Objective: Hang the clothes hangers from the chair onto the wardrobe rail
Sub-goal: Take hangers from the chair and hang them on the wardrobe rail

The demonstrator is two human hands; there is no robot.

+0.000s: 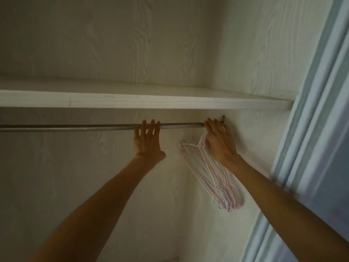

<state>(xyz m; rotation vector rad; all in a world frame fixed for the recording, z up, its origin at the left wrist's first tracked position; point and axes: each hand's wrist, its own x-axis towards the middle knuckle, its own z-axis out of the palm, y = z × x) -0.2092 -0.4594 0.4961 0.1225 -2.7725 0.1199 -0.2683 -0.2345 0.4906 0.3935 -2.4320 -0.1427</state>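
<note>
Both bare arms reach up into a white, wood-grain wardrobe. A metal wardrobe rail runs level across the view just beneath a white shelf, and ends at the right side wall, where a small dark bracket shows above the fingers.

The left hand is raised with its back to the camera, fingers spread a little and laid up against the rail from the front; the tips show just above the bar. It is an open hand resting on the rail, holding nothing.

The right hand is at the rail's right end, close to the side wall, fingers extended and slightly fanned over the place where the rail meets the wall. A bundle of thin wire clothes hangers, in pink, white and pale blue, hangs directly under and to the left of this hand. Their hook ends go up beneath its palm and fingers toward the rail, so the hooks themselves are hidden; whether they sit on the bar or are pinched in the hand cannot be told. The hand lies flat over the hanger necks and touches them.

The hanger bodies swing down and to the right, tilted, along the side wall below the right forearm. The lower ends are blurred. A pale blue door frame fills the right edge.
</note>
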